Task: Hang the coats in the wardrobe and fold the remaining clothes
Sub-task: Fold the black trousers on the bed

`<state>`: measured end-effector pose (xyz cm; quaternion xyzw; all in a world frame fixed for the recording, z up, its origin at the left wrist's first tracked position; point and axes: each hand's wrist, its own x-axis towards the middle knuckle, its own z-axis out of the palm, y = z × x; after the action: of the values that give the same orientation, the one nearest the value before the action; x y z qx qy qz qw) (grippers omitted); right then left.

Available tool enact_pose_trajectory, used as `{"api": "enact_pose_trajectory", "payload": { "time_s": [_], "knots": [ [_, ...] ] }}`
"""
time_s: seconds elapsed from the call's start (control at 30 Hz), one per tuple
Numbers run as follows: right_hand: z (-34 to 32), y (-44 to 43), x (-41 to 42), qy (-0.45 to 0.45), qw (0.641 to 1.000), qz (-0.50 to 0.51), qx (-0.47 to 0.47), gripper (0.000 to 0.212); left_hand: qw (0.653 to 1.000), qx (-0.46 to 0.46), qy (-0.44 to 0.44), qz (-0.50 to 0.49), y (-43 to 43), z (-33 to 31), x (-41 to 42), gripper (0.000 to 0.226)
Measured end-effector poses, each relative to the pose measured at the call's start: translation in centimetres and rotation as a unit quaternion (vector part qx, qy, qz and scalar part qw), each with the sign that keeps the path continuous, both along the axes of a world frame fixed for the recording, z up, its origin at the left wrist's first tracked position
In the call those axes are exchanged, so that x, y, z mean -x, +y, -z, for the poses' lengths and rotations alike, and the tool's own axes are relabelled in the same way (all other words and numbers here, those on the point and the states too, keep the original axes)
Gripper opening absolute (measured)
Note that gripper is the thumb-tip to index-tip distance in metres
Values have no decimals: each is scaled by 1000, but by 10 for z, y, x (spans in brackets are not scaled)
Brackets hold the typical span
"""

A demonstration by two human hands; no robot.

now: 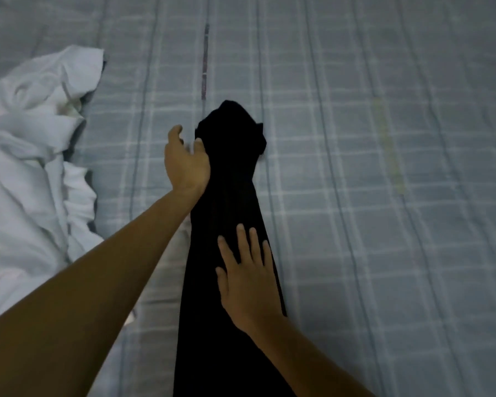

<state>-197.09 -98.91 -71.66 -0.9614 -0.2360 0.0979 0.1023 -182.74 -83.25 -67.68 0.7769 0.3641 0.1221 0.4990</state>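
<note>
A long black garment lies in a narrow strip down the middle of the bed, its far end bunched up. My left hand reaches far forward and touches the left edge of that bunched end; the thumb presses the cloth and the fingers are spread. My right hand rests flat on the garment nearer to me, fingers apart, palm down. Neither hand closes around the cloth.
A crumpled white garment is heaped at the left edge of the bed, with something striped at the far left border. The grey-blue checked bedsheet stretches out to the right of the black garment.
</note>
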Motion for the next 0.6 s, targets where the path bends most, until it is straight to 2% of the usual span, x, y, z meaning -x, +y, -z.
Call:
{"api": "enact_pose_trajectory", "payload": {
  "time_s": [0.07, 0.13, 0.27, 0.47, 0.6],
  "knots": [
    [-2, -4, 9, 17, 1000, -8, -2, 52, 989, -114, -29, 88, -10, -3, 29, 48],
    [-8, -12, 25, 35, 999, -24, -4, 52, 957, -195, -53, 208, -24, -2, 67, 43],
    [-20, -39, 75, 80, 995, -61, -10, 55, 895, -253, 24, 367, -65, 7, 168, 40],
    [-24, -101, 195, 125, 986, -101, 41, 57, 829, -301, 157, 444, -116, 18, 337, 49],
    [-34, -137, 270, 133, 984, -110, 54, 50, 822, -292, 210, 442, -151, 12, 424, 48]
  ]
}}
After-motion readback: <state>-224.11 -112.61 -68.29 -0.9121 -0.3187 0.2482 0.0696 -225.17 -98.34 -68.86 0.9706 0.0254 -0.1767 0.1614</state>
